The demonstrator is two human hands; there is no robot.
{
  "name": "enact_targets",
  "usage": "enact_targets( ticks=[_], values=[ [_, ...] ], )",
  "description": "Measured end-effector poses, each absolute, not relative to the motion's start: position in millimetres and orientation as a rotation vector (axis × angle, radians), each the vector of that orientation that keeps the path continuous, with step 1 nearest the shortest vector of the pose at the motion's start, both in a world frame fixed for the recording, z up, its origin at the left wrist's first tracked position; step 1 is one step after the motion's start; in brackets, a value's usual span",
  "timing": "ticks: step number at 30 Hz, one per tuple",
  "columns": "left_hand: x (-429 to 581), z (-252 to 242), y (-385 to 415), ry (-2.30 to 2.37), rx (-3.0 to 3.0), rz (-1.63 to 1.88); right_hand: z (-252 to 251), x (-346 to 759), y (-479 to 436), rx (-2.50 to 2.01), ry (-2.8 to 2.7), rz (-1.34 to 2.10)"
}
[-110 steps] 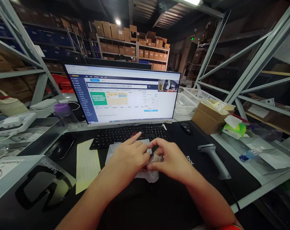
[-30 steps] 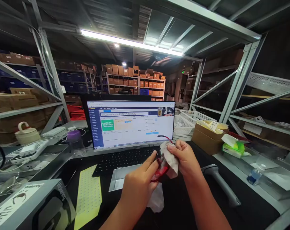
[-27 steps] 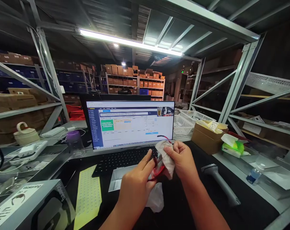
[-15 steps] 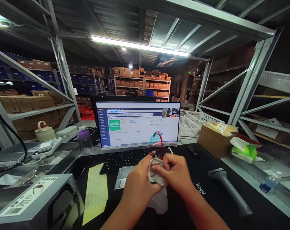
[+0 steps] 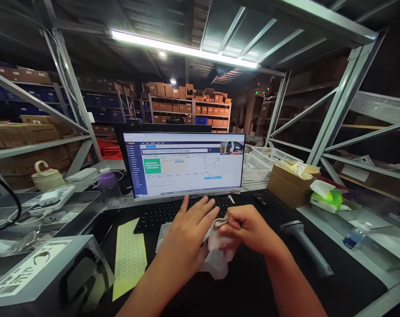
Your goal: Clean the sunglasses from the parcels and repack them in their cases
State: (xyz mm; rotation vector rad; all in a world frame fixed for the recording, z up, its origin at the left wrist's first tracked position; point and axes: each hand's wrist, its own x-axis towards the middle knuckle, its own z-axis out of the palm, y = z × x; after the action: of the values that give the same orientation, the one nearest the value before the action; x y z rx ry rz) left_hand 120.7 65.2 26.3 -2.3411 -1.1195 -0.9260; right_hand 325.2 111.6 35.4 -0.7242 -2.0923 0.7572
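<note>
- Grey, pale cloth sat bunched between the two hands, raised a little above the black mat on the desk, just in front of the keyboard.
- Right hand was pinched closed on the cloth's upper edge, thumb against fingertips, which kept the fabric gathered rather than hanging loose.
- Left hand was unclenched, fingers fanned toward the monitor, its palm side against the cloth's left flank like a backing (the thumb was hidden, so any grip there could not be told).
- Whiter crumpled material, perhaps a bag, showed just below the cloth.
- Barcode scanner lay to the right and a yellow label sheet to the left, both near the hands but untouched.
</note>
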Motion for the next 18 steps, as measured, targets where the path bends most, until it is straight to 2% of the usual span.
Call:
enact_targets(
  ticks=[7,14,18],
  values=[
    [119,21,74,-1.149,-2.416,-1.055,25,285,96,-0.977,-2.014,0.551],
    [108,24,74,-1.182,-2.236,-1.494,39,329,121,-0.501,-2.199,0.967],
    [108,25,73,-1.195,-2.263,-1.483,44,345,126,-0.451,-2.222,1.008]
  ],
)
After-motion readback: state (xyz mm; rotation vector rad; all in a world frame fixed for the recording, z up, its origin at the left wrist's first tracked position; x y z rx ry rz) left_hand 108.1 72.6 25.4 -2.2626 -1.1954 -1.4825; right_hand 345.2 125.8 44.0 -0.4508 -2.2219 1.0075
